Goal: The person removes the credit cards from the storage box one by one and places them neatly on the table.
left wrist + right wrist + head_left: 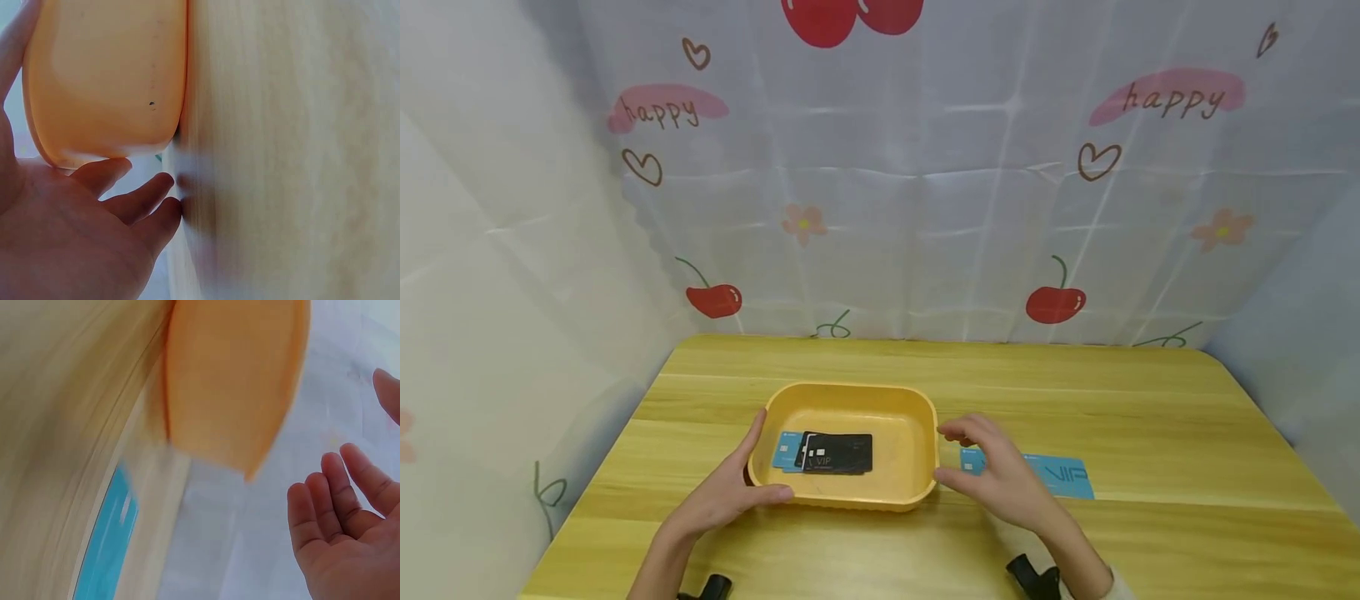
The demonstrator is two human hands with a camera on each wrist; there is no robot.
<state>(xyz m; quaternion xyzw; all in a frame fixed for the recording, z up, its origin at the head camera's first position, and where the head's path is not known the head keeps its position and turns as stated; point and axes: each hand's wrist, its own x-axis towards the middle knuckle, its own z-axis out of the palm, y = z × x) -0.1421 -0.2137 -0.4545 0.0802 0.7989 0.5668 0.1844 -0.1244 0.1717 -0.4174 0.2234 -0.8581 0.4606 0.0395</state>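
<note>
one yellow tray (853, 400) sits on the wooden table (1150, 400) with cards (848, 454) inside, probably light, stiff and a bit slippery, best taken by both ends. the left hand (730, 492) grips its left end; the right hand (1003, 479), relaxed and holding nothing, is by the other, though whether it touches is hard to tell. a cherry-printed curtain (910, 225) hangs behind.

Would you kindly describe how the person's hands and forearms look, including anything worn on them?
The left hand and right hand wear no gloves, and no rings show. A black fitting appears by the left wrist, with a similar black piece by the right. An off-white sleeve edges the right forearm; none shows on the left.
</note>
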